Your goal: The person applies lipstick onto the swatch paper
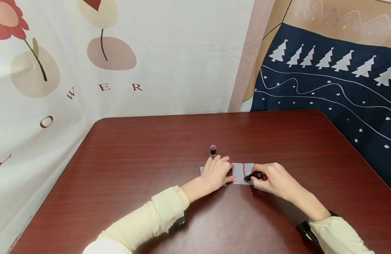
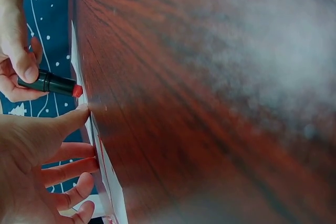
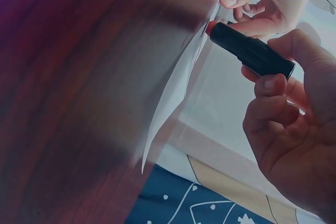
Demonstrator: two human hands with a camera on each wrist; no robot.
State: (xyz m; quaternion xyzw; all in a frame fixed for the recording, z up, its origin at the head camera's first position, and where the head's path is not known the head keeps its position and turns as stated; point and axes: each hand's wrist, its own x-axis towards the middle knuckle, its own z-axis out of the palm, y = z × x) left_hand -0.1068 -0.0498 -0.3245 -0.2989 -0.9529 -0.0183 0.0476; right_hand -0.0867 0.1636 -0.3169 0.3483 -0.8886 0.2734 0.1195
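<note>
On the glossy reddish-brown wood-grain table, a flat strip of white paper lies between the person's hands, crossed by a wavy red line. The bare left hand rests over its left part, fingers straight and spread apart, with the thumb set down near the marked stretch; this placing probably stops the sheet from sliding or turning. Whether one sheet or several lie beneath that palm, I cannot tell.

The bare right hand pinches a slim black cylindrical lipstick tube between thumb and fingers, clamped toward its rear end. That grip leaves the front of the tube clear, and the tube tilts so that its rounded red tip meets or nearly meets the paper beside the left thumb; actual contact is hard to make out. Holding it slanted like this likely gives control of the stroke.

Beyond the left fingertips, a small dark cylindrical cap with a clear, pinkish top stands upright on the table, apart from the paper, presumably set there to leave the sheet free.
</note>
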